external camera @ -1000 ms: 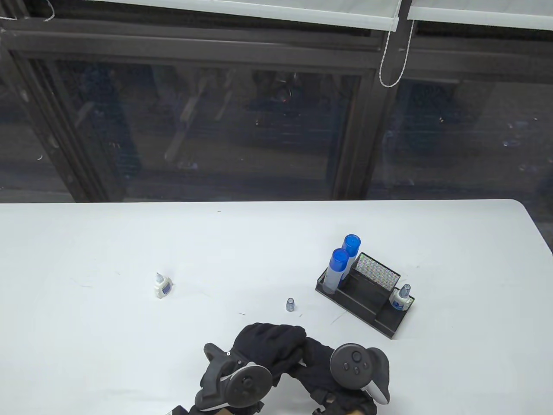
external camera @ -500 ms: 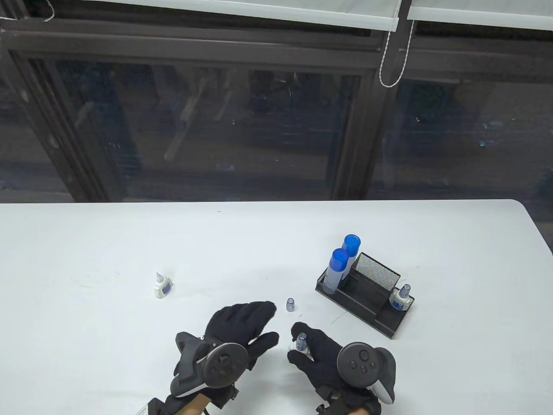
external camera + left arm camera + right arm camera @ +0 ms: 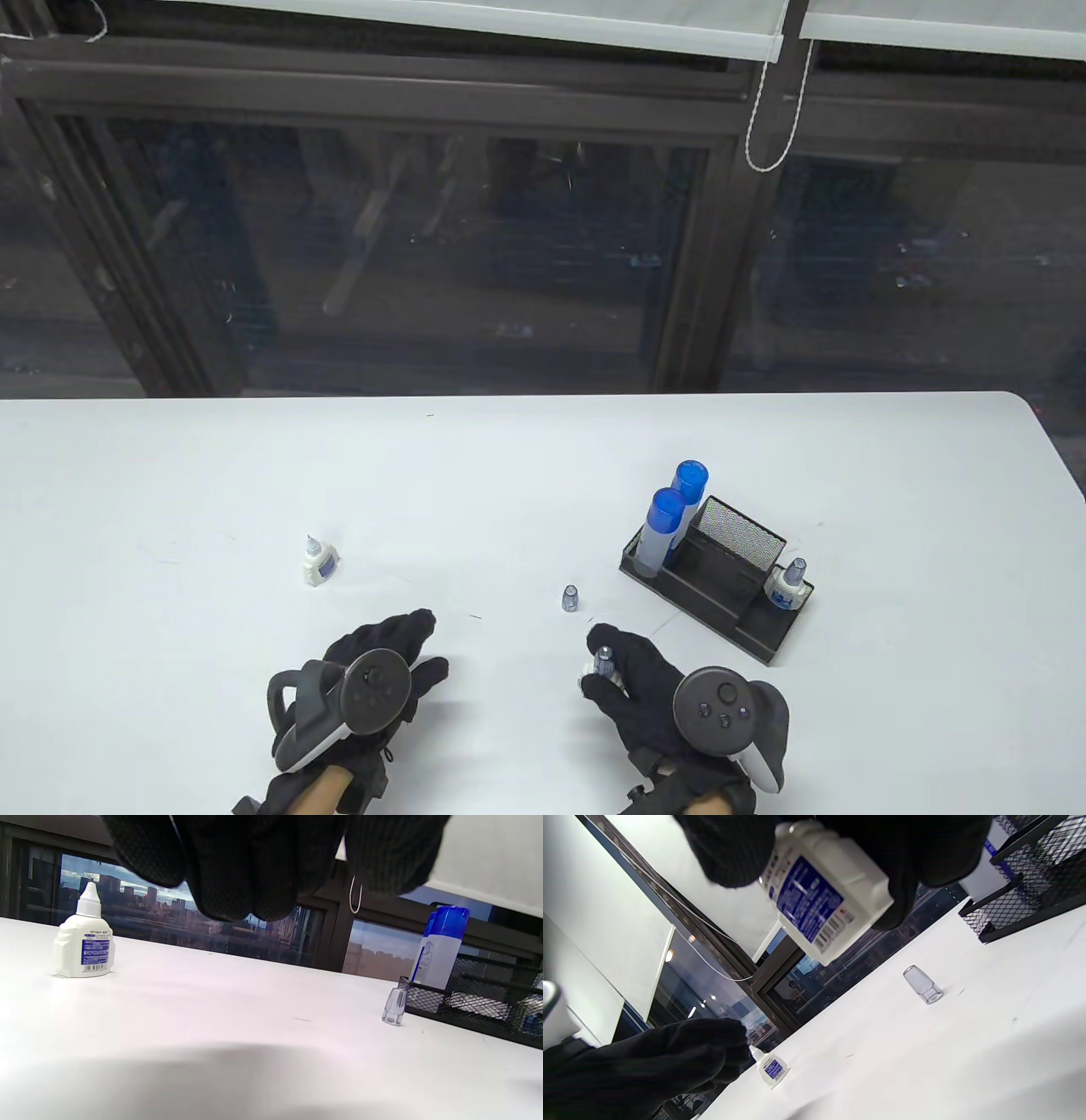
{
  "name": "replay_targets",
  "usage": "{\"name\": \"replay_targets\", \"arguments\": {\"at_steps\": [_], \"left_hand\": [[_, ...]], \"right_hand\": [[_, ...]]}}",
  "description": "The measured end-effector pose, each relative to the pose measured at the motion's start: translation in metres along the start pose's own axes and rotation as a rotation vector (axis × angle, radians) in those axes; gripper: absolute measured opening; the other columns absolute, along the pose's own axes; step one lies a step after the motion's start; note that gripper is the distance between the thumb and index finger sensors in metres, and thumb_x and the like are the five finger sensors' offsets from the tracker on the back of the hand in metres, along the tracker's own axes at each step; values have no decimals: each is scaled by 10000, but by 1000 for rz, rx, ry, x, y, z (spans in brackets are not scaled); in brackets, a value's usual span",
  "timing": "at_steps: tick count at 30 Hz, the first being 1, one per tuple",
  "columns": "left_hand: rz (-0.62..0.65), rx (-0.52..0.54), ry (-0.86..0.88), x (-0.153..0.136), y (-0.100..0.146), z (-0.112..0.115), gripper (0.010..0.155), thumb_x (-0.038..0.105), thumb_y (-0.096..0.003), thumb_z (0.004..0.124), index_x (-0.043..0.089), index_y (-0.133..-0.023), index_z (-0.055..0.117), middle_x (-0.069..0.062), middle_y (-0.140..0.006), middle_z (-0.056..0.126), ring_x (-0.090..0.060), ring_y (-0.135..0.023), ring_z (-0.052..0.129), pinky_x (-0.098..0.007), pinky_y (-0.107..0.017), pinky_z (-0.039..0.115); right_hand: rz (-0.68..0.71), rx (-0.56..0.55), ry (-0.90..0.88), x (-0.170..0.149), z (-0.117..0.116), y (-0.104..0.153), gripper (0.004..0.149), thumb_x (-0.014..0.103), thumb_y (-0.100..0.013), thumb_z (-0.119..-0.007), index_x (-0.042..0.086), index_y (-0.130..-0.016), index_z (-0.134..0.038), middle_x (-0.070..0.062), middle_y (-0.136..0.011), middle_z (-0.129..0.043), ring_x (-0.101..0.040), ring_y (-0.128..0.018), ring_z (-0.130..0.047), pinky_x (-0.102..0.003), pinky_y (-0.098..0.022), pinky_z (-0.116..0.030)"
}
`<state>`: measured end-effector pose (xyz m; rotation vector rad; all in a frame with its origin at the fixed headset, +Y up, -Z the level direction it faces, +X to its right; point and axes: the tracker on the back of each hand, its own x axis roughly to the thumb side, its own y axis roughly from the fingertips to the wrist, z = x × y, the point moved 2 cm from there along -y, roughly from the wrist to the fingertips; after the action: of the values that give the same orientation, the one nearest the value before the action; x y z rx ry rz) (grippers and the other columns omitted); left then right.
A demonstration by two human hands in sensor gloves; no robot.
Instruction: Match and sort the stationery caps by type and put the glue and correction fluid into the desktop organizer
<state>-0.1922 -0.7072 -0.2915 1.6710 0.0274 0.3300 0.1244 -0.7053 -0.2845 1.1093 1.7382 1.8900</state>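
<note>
Near the table's (image 3: 127,475) front edge, with wide bare white surface to the left and behind, the right hand (image 3: 640,692) holds a small capped correction fluid bottle (image 3: 823,895) tilted, fingers and thumb curled round it. The left hand (image 3: 377,671) hovers with fingers relaxed, holding nothing. A loose clear cap (image 3: 570,598) stands between the right hand and the mesh organizer (image 3: 721,607), which holds two blue-capped glue sticks (image 3: 662,531) and a capped bottle (image 3: 787,584); an uncapped bottle (image 3: 317,562) stands well apart at left.
</note>
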Motion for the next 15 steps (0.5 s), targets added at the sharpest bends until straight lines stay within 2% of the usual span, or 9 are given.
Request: {"name": "replay_targets", "arguments": {"at_steps": [3,7,10,12,15], "left_hand": [[1,-1,25,1,5,-1,612,579,-524,748,295,-1063,688,-3,-1053,854,-268,-931,926,-534,-685,738],[12,-11,29,3,8,0,605,565,-524,758,295,-1061,690,2,-1050,857,-264,-930,929,-534,-685,741],[9,-10,32,3,8,0,607,567,-523,757,294,-1062,690,1,-1049,858,-263,-931,929,-535,-686,739],[8,-12,45,2,8,0,610,570,-521,757,294,-1061,691,0,-1049,858,-266,-929,929,-535,-685,739],[3,-18,54,1,7,2,609,573,-522,752,295,-1060,692,1,-1049,857,-266,-928,930,-534,-686,739]], "right_hand": [[-27,-15,9,-2,7,-1,566,348,-506,-753,197,-1036,-622,-179,-1004,-674,-393,-813,-869,-597,-648,-665],[-65,-105,-3,-6,31,-2,583,336,-493,-798,229,-1035,-611,-133,-958,-774,-377,-803,-890,-593,-645,-676],[-110,-216,7,-16,63,0,565,386,-474,-825,222,-999,-695,-62,-916,-887,-336,-768,-920,-560,-641,-698],[-136,-256,-5,-23,82,0,553,406,-477,-821,202,-983,-732,-75,-879,-921,-329,-730,-942,-554,-625,-714],[-194,-291,13,-38,110,0,534,362,-491,-817,225,-997,-711,-136,-977,-811,-367,-778,-899,-580,-644,-681]]}}
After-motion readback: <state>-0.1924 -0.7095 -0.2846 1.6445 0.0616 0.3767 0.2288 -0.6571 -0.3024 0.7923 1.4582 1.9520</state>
